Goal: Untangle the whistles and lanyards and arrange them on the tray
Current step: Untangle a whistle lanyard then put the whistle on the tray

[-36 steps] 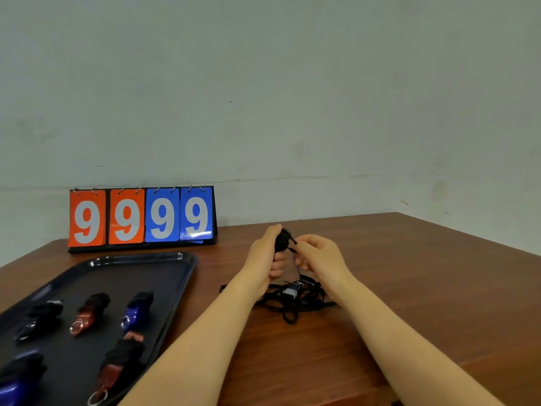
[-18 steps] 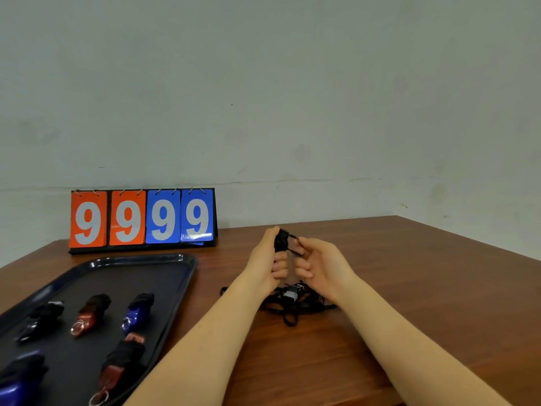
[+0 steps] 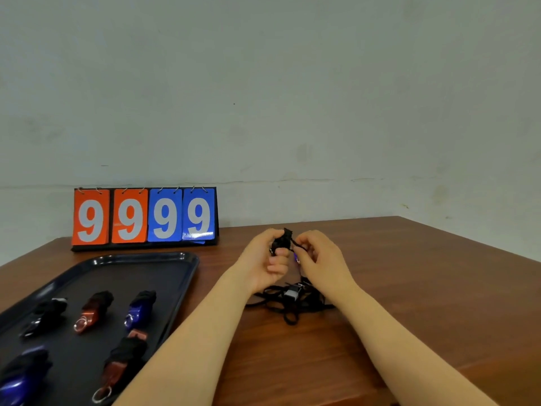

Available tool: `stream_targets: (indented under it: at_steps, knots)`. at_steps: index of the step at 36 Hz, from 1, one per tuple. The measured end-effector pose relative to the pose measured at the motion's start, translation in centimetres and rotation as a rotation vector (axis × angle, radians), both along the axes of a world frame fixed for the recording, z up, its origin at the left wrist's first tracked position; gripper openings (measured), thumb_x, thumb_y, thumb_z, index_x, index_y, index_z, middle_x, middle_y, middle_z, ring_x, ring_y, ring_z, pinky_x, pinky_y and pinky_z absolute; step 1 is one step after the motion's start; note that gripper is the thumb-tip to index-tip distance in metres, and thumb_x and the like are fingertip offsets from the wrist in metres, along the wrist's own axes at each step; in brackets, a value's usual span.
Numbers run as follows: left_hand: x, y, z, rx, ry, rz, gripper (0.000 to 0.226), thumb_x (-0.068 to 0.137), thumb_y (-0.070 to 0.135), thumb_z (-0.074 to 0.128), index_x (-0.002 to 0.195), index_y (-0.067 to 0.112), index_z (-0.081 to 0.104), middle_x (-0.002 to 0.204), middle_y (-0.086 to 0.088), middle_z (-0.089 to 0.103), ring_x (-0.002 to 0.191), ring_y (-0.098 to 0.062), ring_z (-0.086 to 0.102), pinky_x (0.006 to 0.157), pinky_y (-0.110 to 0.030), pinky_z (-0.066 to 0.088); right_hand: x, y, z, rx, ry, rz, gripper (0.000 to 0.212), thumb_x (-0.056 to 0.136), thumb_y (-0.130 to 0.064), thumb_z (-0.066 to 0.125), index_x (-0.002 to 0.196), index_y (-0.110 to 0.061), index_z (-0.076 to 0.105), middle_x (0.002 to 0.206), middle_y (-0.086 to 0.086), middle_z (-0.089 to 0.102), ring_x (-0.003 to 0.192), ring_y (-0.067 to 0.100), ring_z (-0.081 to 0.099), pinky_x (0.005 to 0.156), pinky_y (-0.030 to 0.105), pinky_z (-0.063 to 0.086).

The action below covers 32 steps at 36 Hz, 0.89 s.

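Tray: the dark tray (image 3: 123, 260) lies well to the left of your left hand, its near part closer to you than either hand.
Whistles on tray: five sit there, each with black cord bundled on it. Nearest you are a blue whistle (image 3: 20, 382) at the frame's lower left and a red-brown whistle (image 3: 117, 367) beside it. Farther along are a black whistle (image 3: 44, 316), a red whistle (image 3: 92, 309) and a second blue whistle (image 3: 139, 307), side by side and apart from one another.
Tangle: a loose heap of black lanyards (image 3: 289, 303) lies on the table (image 3: 409, 288) just below and between your wrists, with a small grey-white piece (image 3: 291, 293) in its middle. What that piece is you cannot tell.
Left hand: your left hand (image 3: 263, 259) is raised above the heap, fingers curled round a wound black cord bundle (image 3: 282, 240) that pokes out above the thumb.
Right hand: your right hand (image 3: 320, 259) sits just beside the left, fingers curled, pinching a strand of cord (image 3: 297, 244) that runs from the bundle. A bluish glint shows between the two hands, too small to identify.
Scoreboard: beyond your left hand and the tray, a flip scoreboard (image 3: 145, 218) stands at the table's far edge against the wall, two orange and two blue cards, each reading 9.
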<state>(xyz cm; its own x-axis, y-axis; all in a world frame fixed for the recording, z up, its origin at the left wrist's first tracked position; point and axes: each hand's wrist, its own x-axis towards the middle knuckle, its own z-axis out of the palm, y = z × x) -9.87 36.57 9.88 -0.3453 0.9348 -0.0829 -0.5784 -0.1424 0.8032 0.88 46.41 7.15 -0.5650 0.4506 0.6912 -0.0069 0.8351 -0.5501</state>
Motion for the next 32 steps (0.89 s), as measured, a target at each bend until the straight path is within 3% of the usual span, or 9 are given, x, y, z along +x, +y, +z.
stream_targets:
  at_steps: [4, 7, 11, 20, 27, 29, 32]
  knots:
    - [0.2, 0.4, -0.3, -0.068, 0.398, 0.160, 0.029, 0.098, 0.037, 0.051, 0.102, 0.009, 0.058, 0.056, 0.002, 0.046, 0.040, -0.006, 0.030, 0.035, -0.016, 0.023, 0.3, -0.3, 0.3, 0.090, 0.026, -0.031, 0.014, 0.093, -0.014, 0.057, 0.087, -0.027, 0.055, 0.082, -0.012, 0.051, 0.069, 0.004, 0.050, 0.064, 0.011, 0.039]
    - [0.3, 0.6, -0.4, -0.146, 0.589, 0.293, 0.037, 0.097, 0.044, 0.049, 0.098, 0.010, 0.063, 0.056, 0.003, 0.048, 0.042, -0.008, 0.033, 0.038, -0.018, 0.025, 0.6, -0.4, 0.4, 0.136, 0.040, -0.036, 0.009, 0.093, -0.014, 0.058, 0.090, -0.023, 0.058, 0.084, -0.015, 0.050, 0.073, -0.002, 0.049, 0.066, 0.007, 0.038]
    - [0.3, 0.6, -0.4, -0.180, 0.618, 0.344, 0.035, 0.096, 0.044, 0.049, 0.087, 0.011, 0.059, 0.051, 0.005, 0.038, 0.038, -0.007, 0.029, 0.036, -0.018, 0.023, 0.5, -0.4, 0.4, 0.228, 0.022, -0.069, 0.006, 0.094, -0.016, 0.058, 0.094, -0.021, 0.060, 0.085, -0.016, 0.049, 0.070, -0.004, 0.047, 0.064, 0.008, 0.036]
    - [0.4, 0.7, -0.3, -0.260, 0.652, 0.365, 0.036, 0.094, 0.041, 0.052, 0.100, 0.007, 0.060, 0.044, 0.008, 0.029, 0.034, -0.007, 0.022, 0.034, -0.019, 0.020, 0.5, -0.5, 0.6, 0.197, 0.121, -0.076, 0.010, 0.092, -0.012, 0.061, 0.092, -0.020, 0.066, 0.087, -0.011, 0.056, 0.081, 0.005, 0.055, 0.071, 0.013, 0.044]
    - [0.2, 0.7, -0.1, -0.269, 0.719, 0.372, 0.042, 0.097, 0.042, 0.047, 0.095, 0.004, 0.064, 0.042, 0.008, 0.030, 0.031, -0.007, 0.024, 0.034, -0.018, 0.021, 0.7, -1.0, 1.2, -0.172, 0.156, 0.045, 0.016, 0.092, -0.017, 0.062, 0.086, -0.032, 0.066, 0.090, -0.014, 0.066, 0.087, -0.004, 0.059, 0.074, 0.008, 0.045]
    - [0.2, 0.8, -0.1, -0.287, 0.763, 0.374, 0.043, 0.098, 0.044, 0.043, 0.093, 0.005, 0.063, 0.044, 0.008, 0.032, 0.034, -0.008, 0.026, 0.037, -0.019, 0.024, 0.8, -1.1, 1.5, -0.339, 0.150, 0.136, 0.016, 0.092, -0.015, 0.061, 0.087, -0.027, 0.070, 0.086, -0.009, 0.071, 0.082, -0.001, 0.064, 0.073, 0.014, 0.051]
    - [0.1, 1.1, -0.3, -0.322, 0.801, 0.374, 0.042, 0.099, 0.045, 0.039, 0.086, 0.011, 0.059, 0.051, 0.005, 0.037, 0.044, -0.012, 0.032, 0.046, -0.024, 0.027, 0.8, -1.0, 1.7, -0.604, 0.144, 0.256, 0.012, 0.092, -0.010, 0.060, 0.095, -0.009, 0.071, 0.085, 0.007, 0.073, 0.078, 0.017, 0.068, 0.070, 0.027, 0.056]
